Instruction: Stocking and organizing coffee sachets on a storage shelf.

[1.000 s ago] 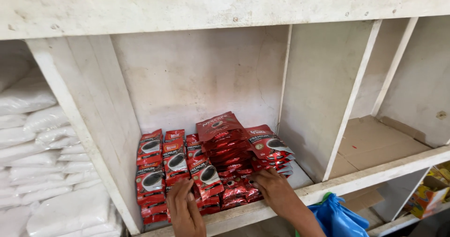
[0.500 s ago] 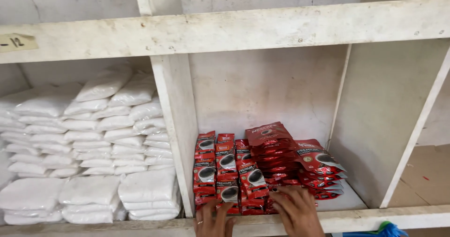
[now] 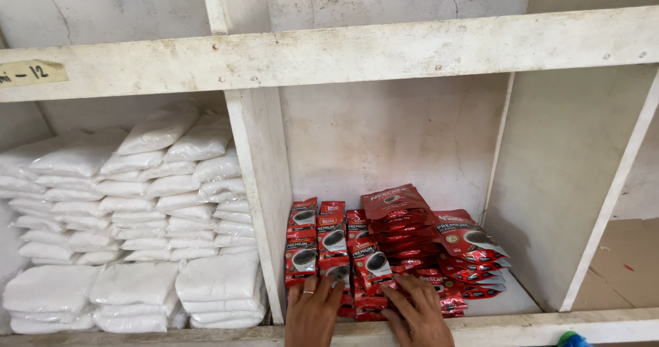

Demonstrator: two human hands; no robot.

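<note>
Both my hands lie flat, fingers spread, gripping nothing: left hand (image 3: 314, 313) and right hand (image 3: 415, 314) press on red coffee sachets (image 3: 384, 251) stacked at the front edge of the shelf (image 3: 508, 326), middle compartment. White bags (image 3: 137, 216) fill the compartment beyond the left divider (image 3: 261, 196).

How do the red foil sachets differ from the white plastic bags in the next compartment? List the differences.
The red foil sachets are small, glossy and printed; the white plastic bags are bigger, plain and soft-looking. The sachets form a low pile at the front of their compartment; the bags fill most of theirs. Both hands, left and right, rest on the sachets, none on the bags. Both sit stacked on the same white shelf.
</note>
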